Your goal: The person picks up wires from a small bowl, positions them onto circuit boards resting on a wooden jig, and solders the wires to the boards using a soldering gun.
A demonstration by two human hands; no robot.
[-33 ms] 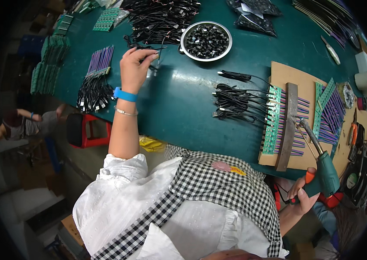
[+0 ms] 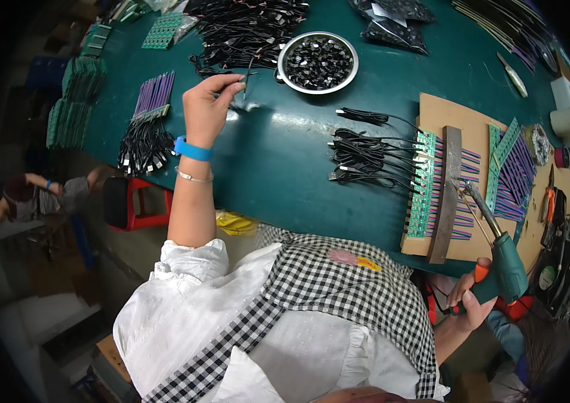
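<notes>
My left hand (image 2: 206,107) is at the near edge of a heap of black USB cables (image 2: 245,30), thumb and forefinger pinched on a thin black cable (image 2: 249,70). The cable's end hangs just past the fingertips, above the green table. At the lower right, my right hand (image 2: 471,305) is closed around the handle of a green soldering gun (image 2: 510,272). Its metal tip lies over a dark metal bar (image 2: 445,195). This bar crosses purple and black wires beside a green circuit board panel (image 2: 421,188). Several coiled black cables (image 2: 365,158) run to that panel.
A metal bowl (image 2: 354,70) of small black connectors stands right of the cable heap. Finished-looking wired boards (image 2: 150,124) lie at left, near stacked green panels (image 2: 66,117). Cardboard (image 2: 433,111) lies under the panel. Pliers (image 2: 549,201) are far right. Another person (image 2: 43,191) is at far left.
</notes>
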